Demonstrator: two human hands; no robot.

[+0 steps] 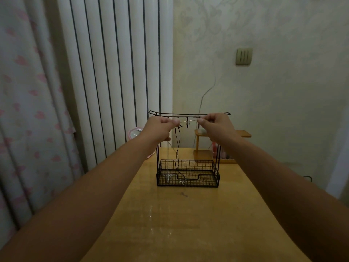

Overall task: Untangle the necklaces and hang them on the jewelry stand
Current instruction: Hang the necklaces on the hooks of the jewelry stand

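A black wire jewelry stand (188, 173) with a basket base and a top bar of hooks (188, 114) stands on the wooden table. A thin light chain (188, 121) is stretched taut just under the hooks, its ends pinched between my left hand (160, 127) and my right hand (215, 125). A black cord necklace (177, 148) hangs from a hook down into the basket, with a small flower pendant (182, 182) at the bottom. Another thin silvery chain (167, 159) hangs at the stand's left side, ending in a pendant (167, 177) in the basket.
The wooden table (188, 220) runs toward me, with a dark speck (183, 194) in front of the stand. Behind the stand sit a small wooden shelf (203, 148) and a pink-rimmed object (135, 133). A radiator and curtain fill the left; the wall is on the right.
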